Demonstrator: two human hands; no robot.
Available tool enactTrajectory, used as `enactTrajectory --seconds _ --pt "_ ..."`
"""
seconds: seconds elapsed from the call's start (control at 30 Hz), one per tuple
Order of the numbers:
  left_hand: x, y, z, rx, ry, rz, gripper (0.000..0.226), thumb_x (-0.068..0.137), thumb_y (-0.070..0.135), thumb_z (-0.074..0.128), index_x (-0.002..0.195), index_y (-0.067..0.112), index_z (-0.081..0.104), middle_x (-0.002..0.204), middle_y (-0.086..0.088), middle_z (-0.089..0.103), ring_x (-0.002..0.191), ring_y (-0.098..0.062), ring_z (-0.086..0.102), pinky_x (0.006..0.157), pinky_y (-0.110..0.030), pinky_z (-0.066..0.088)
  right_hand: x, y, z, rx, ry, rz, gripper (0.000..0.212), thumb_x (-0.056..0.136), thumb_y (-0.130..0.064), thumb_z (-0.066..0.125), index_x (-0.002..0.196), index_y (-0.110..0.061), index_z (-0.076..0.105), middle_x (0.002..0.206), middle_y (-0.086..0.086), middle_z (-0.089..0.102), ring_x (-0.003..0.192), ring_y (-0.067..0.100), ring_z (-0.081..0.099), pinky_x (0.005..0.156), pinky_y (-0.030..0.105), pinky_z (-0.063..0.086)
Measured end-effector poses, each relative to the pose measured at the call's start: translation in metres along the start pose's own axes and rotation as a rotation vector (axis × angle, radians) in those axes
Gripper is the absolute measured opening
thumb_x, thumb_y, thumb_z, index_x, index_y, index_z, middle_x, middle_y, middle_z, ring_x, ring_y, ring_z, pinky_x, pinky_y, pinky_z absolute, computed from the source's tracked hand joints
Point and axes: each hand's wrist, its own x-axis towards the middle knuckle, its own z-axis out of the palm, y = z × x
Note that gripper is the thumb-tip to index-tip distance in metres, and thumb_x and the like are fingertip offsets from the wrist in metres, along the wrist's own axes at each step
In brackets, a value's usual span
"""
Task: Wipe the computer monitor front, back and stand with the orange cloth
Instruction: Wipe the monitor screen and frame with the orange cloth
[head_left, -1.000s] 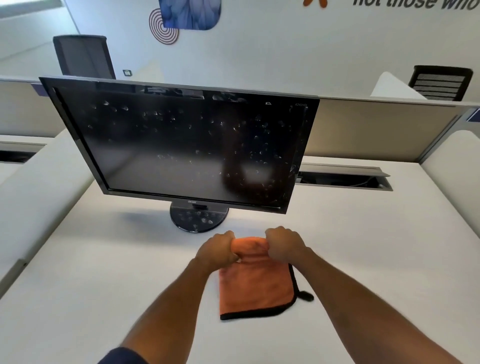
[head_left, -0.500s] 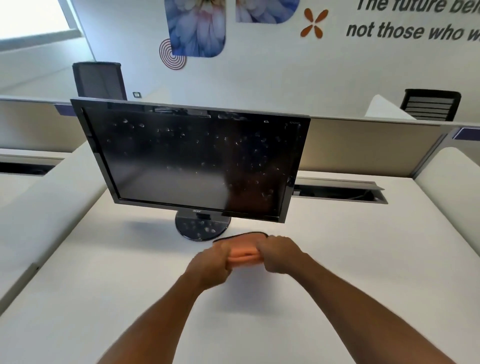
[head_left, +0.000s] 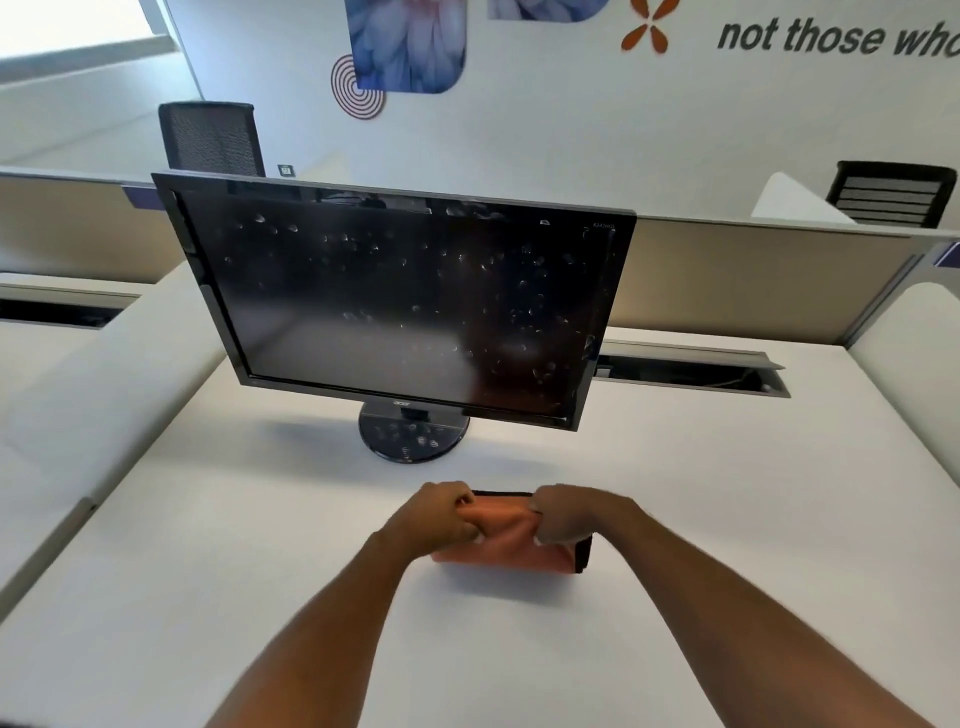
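Both hands gripping the orange cloth (head_left: 506, 540) by its top edge: left hand (head_left: 434, 519), right hand (head_left: 569, 517). Cloth bunched between them, hanging onto the desk (head_left: 208, 597), just in front of the monitor (head_left: 405, 301) stand (head_left: 413, 434).

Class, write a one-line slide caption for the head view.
Left hand and right hand grip the orange cloth near the spotted monitor.

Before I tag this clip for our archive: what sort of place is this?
Most likely an open-plan office. A computer monitor stands on a long white desk, a low partition panel divides the workstations, and an office chair sits behind it.
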Motion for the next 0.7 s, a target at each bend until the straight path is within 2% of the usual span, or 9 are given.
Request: enactTrajectory --seconds 0.1,0.17,0.23,0.37,0.47,0.53,0.7 --pt "0.010 0.005 -0.003 -0.056 0.207 -0.089 0.051 0.076 0.028 0.076 0.123 0.021 0.057 0.113 -0.003 0.063 0.102 -0.021 0.059 0.088 -0.032 0.050 0.012 0.007 0.001 0.128 0.241 0.082 0.016 0.085 -0.025 0.055 0.098 -0.016 0.059 0.113 0.010 0.063 0.100 0.029 0.059 0.074 0.030 0.043" --pt "0.014 0.009 0.001 -0.059 0.331 -0.147 0.062 0.081 0.024 0.073 0.137 0.018 0.046 0.129 -0.007 0.054 0.117 -0.025 0.054 0.098 -0.037 0.046 0.018 0.009 0.008 0.105 0.380 0.166 0.022 0.088 -0.028 0.052 0.106 -0.017 0.058 0.114 0.007 0.062 0.103 0.029 0.059 0.080 0.034 0.045" --pt "0.013 0.013 0.009 0.000 0.392 -0.205 0.071 0.084 0.027 0.071 0.144 0.015 0.035 0.137 -0.008 0.045 0.125 -0.027 0.046 0.101 -0.038 0.042 0.023 0.011 0.018 -0.025 0.451 0.202 0.028 0.092 -0.028 0.048 0.117 -0.018 0.054 0.120 0.005 0.058 0.110 0.028 0.055 0.090 0.039 0.042" --pt "0.013 0.008 0.030 0.083 0.314 -0.364 0.077 0.086 0.042 0.067 0.145 0.014 0.028 0.140 -0.011 0.040 0.128 -0.030 0.042 0.098 -0.040 0.045 0.033 0.017 0.040 -0.159 0.477 0.183 0.039 0.093 -0.031 0.049 0.130 -0.020 0.047 0.130 0.005 0.050 0.119 0.027 0.048 0.096 0.042 0.037" --pt "0.016 -0.001 0.041 -0.042 0.242 -0.511 0.074 0.086 0.052 0.063 0.138 0.009 0.033 0.138 -0.014 0.042 0.128 -0.033 0.043 0.100 -0.042 0.043 0.041 0.023 0.052 -0.180 0.449 0.133 0.043 0.093 -0.035 0.051 0.133 -0.020 0.045 0.133 0.006 0.048 0.120 0.028 0.048 0.096 0.041 0.038" --pt "0.022 -0.007 0.043 -0.038 0.218 -0.542 0.071 0.086 0.056 0.060 0.133 0.007 0.038 0.134 -0.014 0.046 0.126 -0.032 0.046 0.100 -0.040 0.043 0.045 0.025 0.056 -0.186 0.438 0.114 0.042 0.094 -0.035 0.050 0.133 -0.020 0.045 0.133 0.006 0.049 0.120 0.028 0.048 0.096 0.041 0.039" --pt "0.035 -0.012 0.041 -0.168 0.160 -0.536 0.058 0.084 0.046 0.067 0.122 0.004 0.051 0.124 -0.013 0.061 0.112 -0.030 0.060 0.090 -0.035 0.048 0.052 0.026 0.060 -0.225 0.405 0.109 0.037 0.095 -0.023 0.043 0.132 -0.018 0.045 0.129 0.007 0.050 0.116 0.029 0.050 0.096 0.043 0.038"
